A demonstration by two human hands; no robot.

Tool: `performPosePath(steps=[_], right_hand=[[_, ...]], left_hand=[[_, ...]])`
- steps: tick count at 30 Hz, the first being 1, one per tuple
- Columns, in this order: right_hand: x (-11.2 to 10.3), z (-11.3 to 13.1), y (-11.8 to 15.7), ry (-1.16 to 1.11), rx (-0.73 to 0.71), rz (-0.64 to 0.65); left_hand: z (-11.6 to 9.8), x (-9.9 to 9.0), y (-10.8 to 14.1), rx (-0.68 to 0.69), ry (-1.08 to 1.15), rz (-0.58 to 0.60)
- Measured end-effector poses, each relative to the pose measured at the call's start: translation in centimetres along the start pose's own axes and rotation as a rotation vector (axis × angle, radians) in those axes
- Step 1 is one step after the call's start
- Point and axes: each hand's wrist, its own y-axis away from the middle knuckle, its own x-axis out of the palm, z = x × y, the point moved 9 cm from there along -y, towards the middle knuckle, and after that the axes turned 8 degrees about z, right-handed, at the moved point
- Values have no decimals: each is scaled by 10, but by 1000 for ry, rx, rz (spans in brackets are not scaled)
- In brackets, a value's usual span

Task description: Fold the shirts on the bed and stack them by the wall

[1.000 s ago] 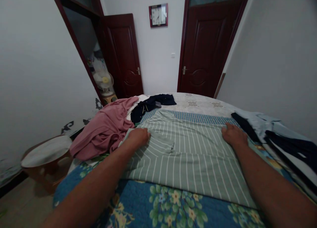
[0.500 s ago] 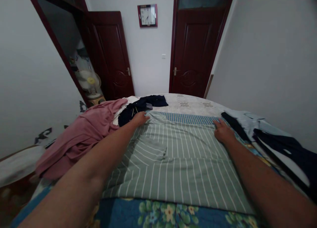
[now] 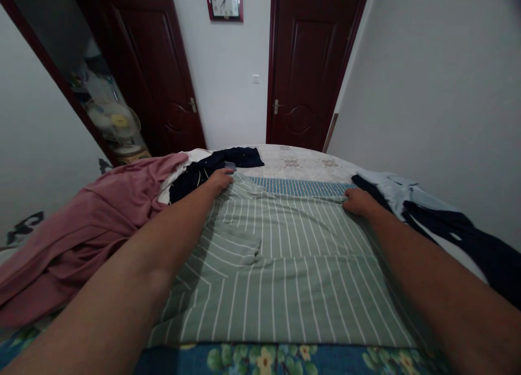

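Head view. Green white-striped garment (image 3: 285, 255): one, laid out before you on the blue floral cover (image 3: 264, 360). Your left hand (image 3: 221, 181): pinching the garment's far left corner. Your right hand (image 3: 360, 202): pinching its far right edge. Beyond the far edge: blue striped cloth (image 3: 301, 187). To your left: pink garment (image 3: 106, 212), navy garment (image 3: 244, 157). To your right: pale-blue garment (image 3: 425, 196).

The left forearm (image 3: 163, 250) hides part of the striped garment (image 3: 301, 239); the top edge crops the clock (image 3: 225, 0).
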Motion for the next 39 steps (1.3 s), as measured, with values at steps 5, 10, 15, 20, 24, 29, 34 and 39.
performPosePath(steps=[5, 10, 15, 20, 24, 29, 34, 39], right_hand=[[-14, 4, 5, 31, -73, -13], [-30, -5, 14, -83, -68, 37], [-52, -8, 31, -153, -29, -99], [-67, -12, 58, -153, 60, -202], [-85, -13, 96, -224, 116, -341], [-91, -15, 148, -371, 141, -409], [-79, -27, 183, -461, 135, -392], [-56, -25, 206, -391, 78, -303]], left_hand=[[-4, 8, 0, -67, 95, 27], [-21, 1, 6, -46, 152, 47], [-46, -26, 26, 58, 190, -8], [-66, -35, 57, 137, 196, 41], [-86, -36, 94, 267, 156, 121], [-99, -44, 157, 354, 60, 76], [-81, -30, 229, 453, -85, 65], [-29, 4, 291, 465, -266, 244]])
